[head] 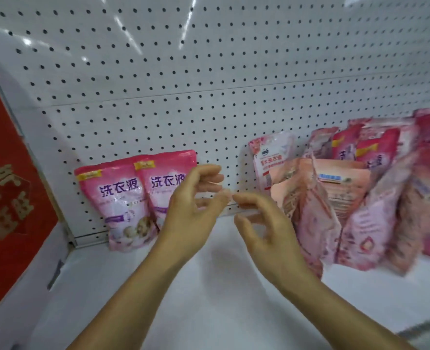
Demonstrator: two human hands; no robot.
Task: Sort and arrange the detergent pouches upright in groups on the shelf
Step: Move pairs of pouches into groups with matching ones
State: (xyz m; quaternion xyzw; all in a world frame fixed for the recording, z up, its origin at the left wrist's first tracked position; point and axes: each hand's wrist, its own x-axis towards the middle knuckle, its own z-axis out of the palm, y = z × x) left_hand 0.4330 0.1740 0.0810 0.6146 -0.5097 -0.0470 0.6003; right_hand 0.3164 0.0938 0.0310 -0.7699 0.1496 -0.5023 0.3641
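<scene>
Both hands, left hand (193,205) and right hand (267,231), hover loosely curled holding nothing over the white shelf (208,286), so I'd grab from the messy pink pouch pile (347,198) and stand each beside the 2 upright pink detergent pouches (133,198).

Two bare forearms reach forward and up from the bottom edge, converging toward the middle. The left hand (192,210) is raised with its back to the camera, fingers loosely curled and holding nothing. The right hand (265,231) sits just beside it, slightly lower, fingers relaxed and empty, fingertips nearly meeting the left's.
</scene>
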